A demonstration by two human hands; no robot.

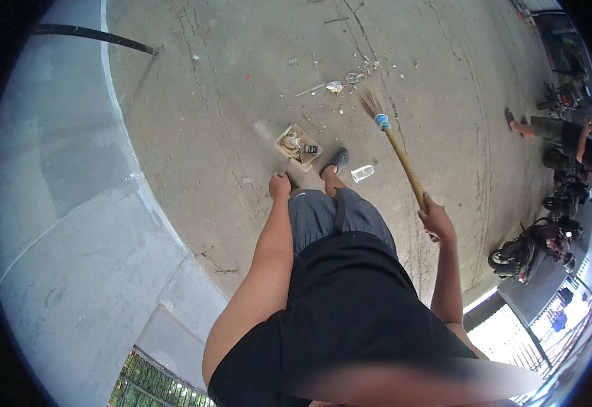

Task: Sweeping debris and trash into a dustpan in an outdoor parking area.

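Observation:
My right hand [436,218] is wrapped round the yellowish handle of a broom [404,159]. The broom's straw bristles, bound with a blue and white band, point away from me toward scattered litter on the concrete. In that litter lie a crumpled white wrapper [335,87], a thin pale stick [310,89] and small bits. Closed fingers show on my left hand [280,185], just on the near side of a cream plastic bin [280,144] with rubbish in it. What the left fingers hold, if anything, is hidden. A clear plastic cup [362,173] lies beside my right foot.
Several motorcycles [530,249] stand along the right side, where another person [567,139] is also seen. A pale blue-grey wall [65,176] curves along the left. From the upper left a dark pole [96,37] reaches to the cracked concrete floor [242,81].

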